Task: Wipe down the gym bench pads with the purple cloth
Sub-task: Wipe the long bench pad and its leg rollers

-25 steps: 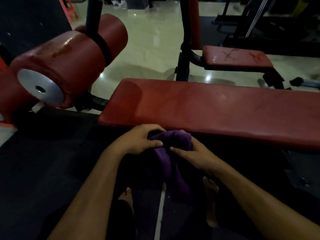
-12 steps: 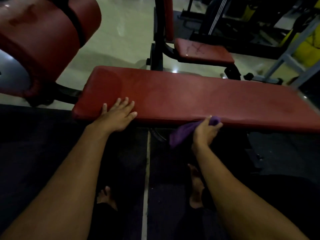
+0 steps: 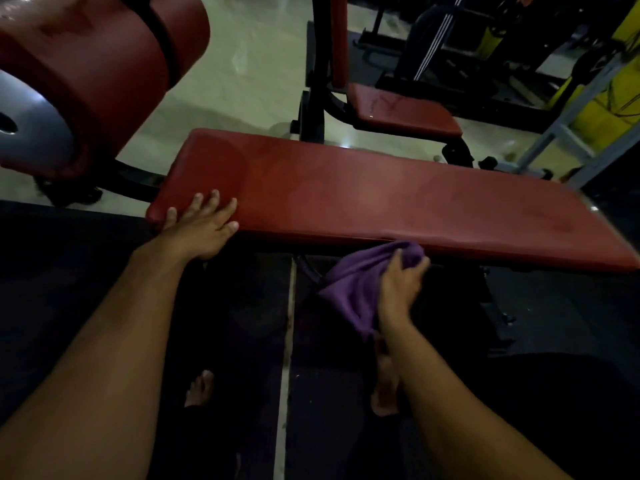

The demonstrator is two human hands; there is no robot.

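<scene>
- No container shows; the only things that carry anything are the pads themselves.
- The bench pad (image 3: 381, 199) is a long red slab whose long axis runs from the left, near the roller, to the lower right edge of the view, where it is cut off.
- Its top looks flat and level, with faint darker patches; the light is too dim to tell wet from dry.
- The cloth (image 3: 356, 289) is at the pad's near edge, right of its middle: the top of the bunch touches the edge's side face and the rest hangs below it, over the dark floor mat (image 3: 69, 265).
- It is crumpled, with no clear long axis; its loose part trails down and back toward the person.
- The right hand (image 3: 401, 282) grips the cloth with its fingers curled over the bunch, knuckles up, at the near edge of the pad. The forearm reaches in from the lower right.
- The left hand (image 3: 204, 223) lies flat on the pad's near left corner, fingers straight and spread, pointing away from the person, thumb at the corner's rounded end. It holds nothing.
- The left forearm runs in from the lower left, almost straight.
- Two bare feet stand on the mat below the hands, one on each side of a pale seam (image 3: 284, 375).
- A red roller (image 3: 104, 74) with a metal end cap fills the upper left, above the pad's left end.
- A smaller red seat (image 3: 401, 109) on a black frame stands beyond the pad's far edge, on pale tile.
</scene>
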